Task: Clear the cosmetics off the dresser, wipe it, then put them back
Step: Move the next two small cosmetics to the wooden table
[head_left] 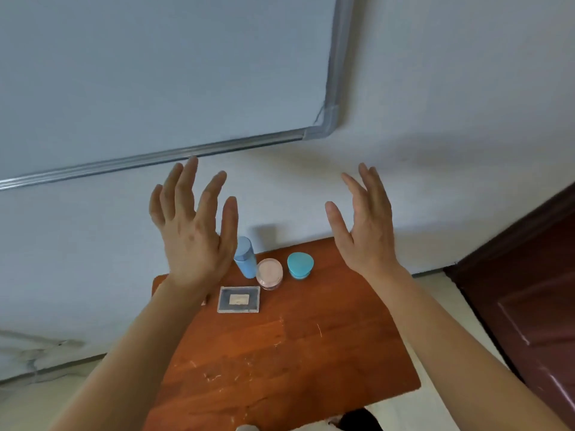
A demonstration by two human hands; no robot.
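A reddish-brown wooden dresser top [295,353] stands against the wall. Near its back edge are a light blue bottle [245,258], a round pink jar [269,273] and a teal-lidded jar [300,265]. A flat clear compact case [239,299] lies in front of the bottle. My left hand [193,231] is raised above the back left of the top, fingers spread, holding nothing. My right hand [364,225] is raised above the back right, also open and holding nothing. My left wrist hides a small part of something at the dresser's left edge.
A whiteboard with a metal frame [174,154] hangs on the wall behind the dresser. A dark brown door [535,300] stands to the right. Pale floor shows on both sides of the dresser. The wood in front of the cosmetics is scratched.
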